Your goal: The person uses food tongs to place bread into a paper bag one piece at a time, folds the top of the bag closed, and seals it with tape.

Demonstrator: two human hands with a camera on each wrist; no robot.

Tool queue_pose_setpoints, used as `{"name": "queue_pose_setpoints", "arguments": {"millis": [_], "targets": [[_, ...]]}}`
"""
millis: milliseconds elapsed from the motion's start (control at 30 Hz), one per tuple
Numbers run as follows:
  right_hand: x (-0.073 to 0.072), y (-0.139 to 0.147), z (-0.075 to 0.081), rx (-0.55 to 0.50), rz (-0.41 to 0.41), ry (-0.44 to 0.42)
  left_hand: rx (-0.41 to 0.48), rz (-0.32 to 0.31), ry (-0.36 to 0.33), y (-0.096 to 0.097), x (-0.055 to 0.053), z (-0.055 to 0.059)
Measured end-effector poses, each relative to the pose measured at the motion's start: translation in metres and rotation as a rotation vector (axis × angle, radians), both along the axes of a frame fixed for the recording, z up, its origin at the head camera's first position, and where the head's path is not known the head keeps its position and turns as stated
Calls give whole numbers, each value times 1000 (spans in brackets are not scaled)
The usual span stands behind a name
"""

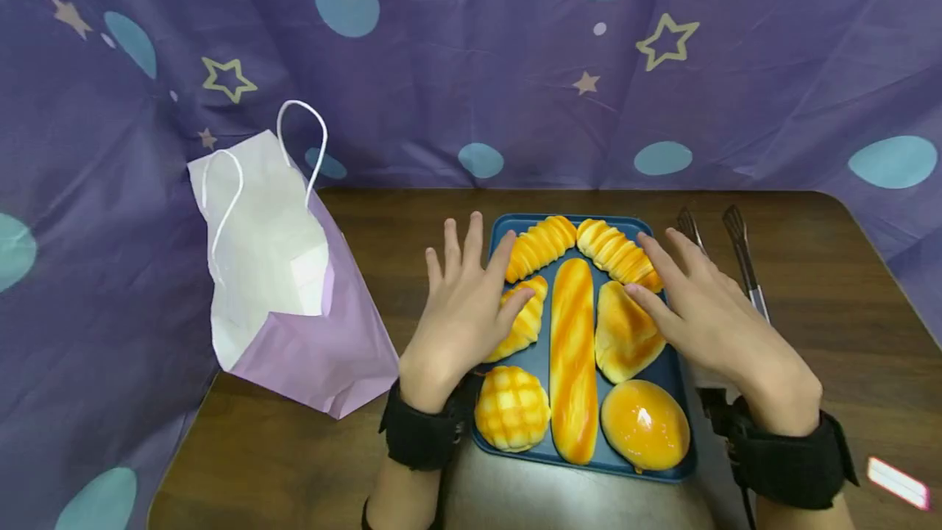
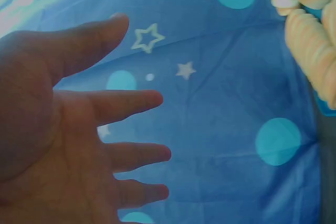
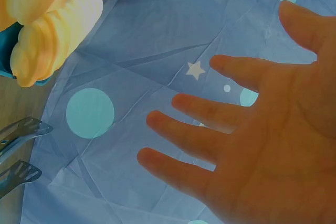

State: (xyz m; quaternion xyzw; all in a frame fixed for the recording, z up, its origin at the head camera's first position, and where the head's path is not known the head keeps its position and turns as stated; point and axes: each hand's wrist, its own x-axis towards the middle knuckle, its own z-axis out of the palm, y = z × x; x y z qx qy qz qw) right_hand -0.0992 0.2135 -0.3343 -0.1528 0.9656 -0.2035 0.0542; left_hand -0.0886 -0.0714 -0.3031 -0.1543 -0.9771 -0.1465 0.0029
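A blue tray (image 1: 671, 373) on the table holds several breads. A long loaf (image 1: 574, 358) runs down its middle. Ridged rolls (image 1: 616, 252) lie along its far side. A crosshatched bun (image 1: 513, 409) sits near left, a glossy round bun (image 1: 645, 425) near right. My left hand (image 1: 462, 313), fingers straight and spread, is over the tray's left side, partly covering a ridged bread (image 1: 526, 321). Over the right edge is my right hand (image 1: 710, 313), also spread, by a folded bread (image 1: 625, 334). Both palms show bare in the wrist views. Contact with the breads is unclear.
A lilac paper bag (image 1: 331, 350) with white rope handles stands at the left, its mouth open. Metal tongs (image 1: 745, 256) lie right of the tray, partly behind my right hand. A patterned purple cloth (image 1: 441, 64) hangs behind the wooden table (image 1: 832, 285).
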Motion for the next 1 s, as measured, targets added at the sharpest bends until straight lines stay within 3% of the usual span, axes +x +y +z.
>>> {"name": "queue_pose_setpoints", "arguments": {"millis": [133, 333, 433, 767, 1000], "targets": [[0, -2, 4, 16, 10, -16, 63, 2, 148, -12, 13, 16], [2, 2, 8, 15, 20, -33, 247, 24, 449, -41, 40, 39], [3, 2, 8, 16, 23, -37, 318, 37, 545, -57, 53, 48], [0, 5, -1, 2, 55, -12, 461, 79, 720, -112, 81, 66], [-3, 8, -4, 22, 33, -9, 471, 100, 742, -147, 95, 72]]}}
